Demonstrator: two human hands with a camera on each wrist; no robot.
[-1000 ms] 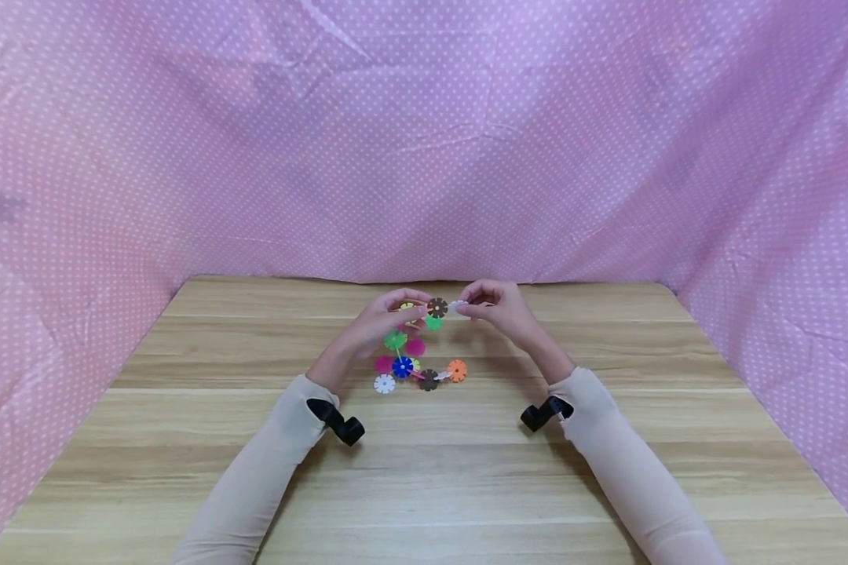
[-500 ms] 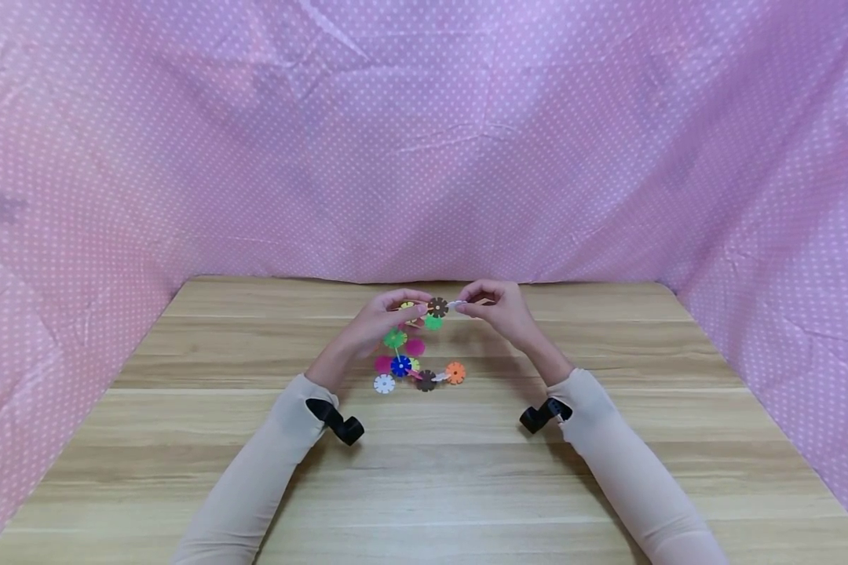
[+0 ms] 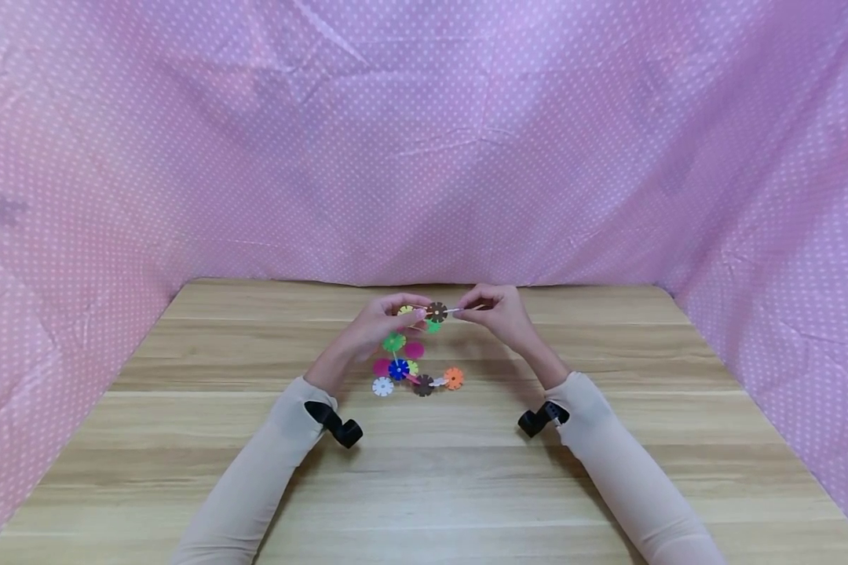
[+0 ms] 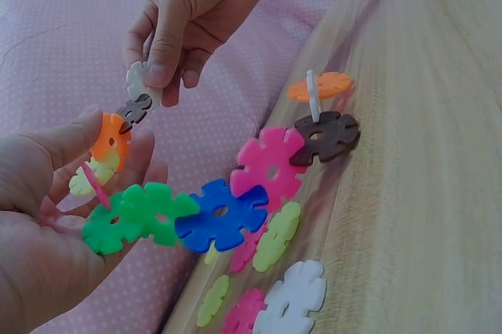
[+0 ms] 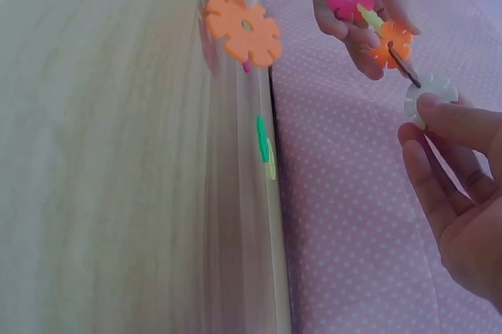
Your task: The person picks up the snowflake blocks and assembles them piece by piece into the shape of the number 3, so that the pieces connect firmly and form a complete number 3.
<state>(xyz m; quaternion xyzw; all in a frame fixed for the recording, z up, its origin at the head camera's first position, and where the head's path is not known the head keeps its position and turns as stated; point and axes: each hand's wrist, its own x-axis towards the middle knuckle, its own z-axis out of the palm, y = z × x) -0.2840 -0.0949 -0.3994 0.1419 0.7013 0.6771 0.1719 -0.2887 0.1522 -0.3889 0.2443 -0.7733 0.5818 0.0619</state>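
Observation:
A curving chain of notched plastic discs hangs from my left hand (image 3: 373, 326), whose thumb and fingers pinch it around the orange disc (image 4: 102, 139). From there the chain runs through yellow, pink, green and blue (image 4: 237, 226) discs to a far orange disc (image 4: 339, 83). Beyond the held orange disc sits a brown disc (image 3: 436, 312). My right hand (image 3: 503, 320) pinches a white disc (image 5: 434, 92) between thumb and fingertips. That white disc meets the brown one at its edge; how deep the notches engage cannot be told.
Several loose discs lie on the wooden table (image 3: 424, 486) beneath the chain, among them a white disc (image 4: 307, 285), a pink disc (image 4: 245, 309) and a green disc (image 5: 263, 138). A dotted pink cloth (image 3: 424, 157) rises behind the table's back edge.
The white disc in my right hand has turned from tilted to nearly edge-on against the brown disc. The chain's hanging end has swung slightly left. Both hands stay in nearly the same place.

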